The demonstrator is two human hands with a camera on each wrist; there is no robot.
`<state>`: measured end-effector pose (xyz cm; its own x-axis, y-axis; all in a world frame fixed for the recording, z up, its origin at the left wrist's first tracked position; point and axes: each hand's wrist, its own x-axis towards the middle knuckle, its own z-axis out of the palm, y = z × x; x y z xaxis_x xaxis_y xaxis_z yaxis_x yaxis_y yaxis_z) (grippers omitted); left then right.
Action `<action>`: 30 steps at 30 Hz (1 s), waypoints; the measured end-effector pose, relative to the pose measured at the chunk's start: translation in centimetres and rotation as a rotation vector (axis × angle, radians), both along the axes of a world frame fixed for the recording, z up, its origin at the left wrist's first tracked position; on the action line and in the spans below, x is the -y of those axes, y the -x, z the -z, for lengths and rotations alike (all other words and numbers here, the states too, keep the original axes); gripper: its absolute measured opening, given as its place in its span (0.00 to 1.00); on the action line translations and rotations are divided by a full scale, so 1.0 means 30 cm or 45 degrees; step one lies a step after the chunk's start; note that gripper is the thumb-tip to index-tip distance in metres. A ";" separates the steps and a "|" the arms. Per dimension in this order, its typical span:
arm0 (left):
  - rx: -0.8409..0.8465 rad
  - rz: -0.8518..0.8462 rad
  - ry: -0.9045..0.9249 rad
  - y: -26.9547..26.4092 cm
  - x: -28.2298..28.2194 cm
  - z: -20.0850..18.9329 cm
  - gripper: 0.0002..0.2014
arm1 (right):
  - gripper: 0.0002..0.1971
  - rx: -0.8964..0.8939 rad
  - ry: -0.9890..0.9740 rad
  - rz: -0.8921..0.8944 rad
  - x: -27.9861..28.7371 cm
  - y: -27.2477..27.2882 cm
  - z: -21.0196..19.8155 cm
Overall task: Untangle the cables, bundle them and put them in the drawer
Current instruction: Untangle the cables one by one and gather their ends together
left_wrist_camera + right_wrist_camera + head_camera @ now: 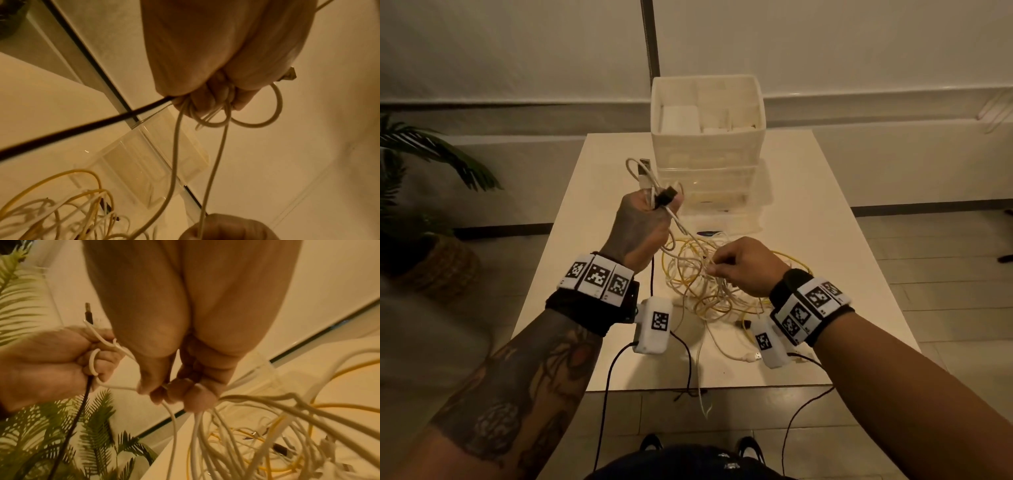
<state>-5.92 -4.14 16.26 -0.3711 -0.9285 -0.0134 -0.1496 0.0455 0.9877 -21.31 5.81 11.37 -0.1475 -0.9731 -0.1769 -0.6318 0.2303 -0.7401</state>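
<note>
A tangle of white and yellow cables (698, 281) lies on the cream table (825, 205). My left hand (643, 222) is raised above it and grips a loop of white cable (265, 113) together with a black cable (61, 131) whose black plug (667, 197) sticks out of the fist. My right hand (743, 265) is lower, at the tangle, and pinches several white strands (197, 426) between thumb and fingertips. A white strand (174, 154) runs taut from one hand to the other. The clear plastic drawer unit (719, 195) stands behind the tangle, its lowest drawer pulled out.
A white basket (707, 116) sits on top of the drawer unit. A potted palm (417, 192) stands on the floor left of the table. White USB plug ends (751, 356) lie near the table's front edge, and one white cable hangs over it.
</note>
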 end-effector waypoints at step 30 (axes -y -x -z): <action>0.504 0.554 0.357 0.016 -0.062 0.056 0.10 | 0.10 1.032 0.250 0.305 0.031 -0.010 -0.050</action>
<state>-6.41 -2.28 14.58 -0.7310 -0.6824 -0.0050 -0.4091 0.4323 0.8036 -21.00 4.89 12.86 -0.2532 -0.9560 -0.1481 0.1570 0.1104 -0.9814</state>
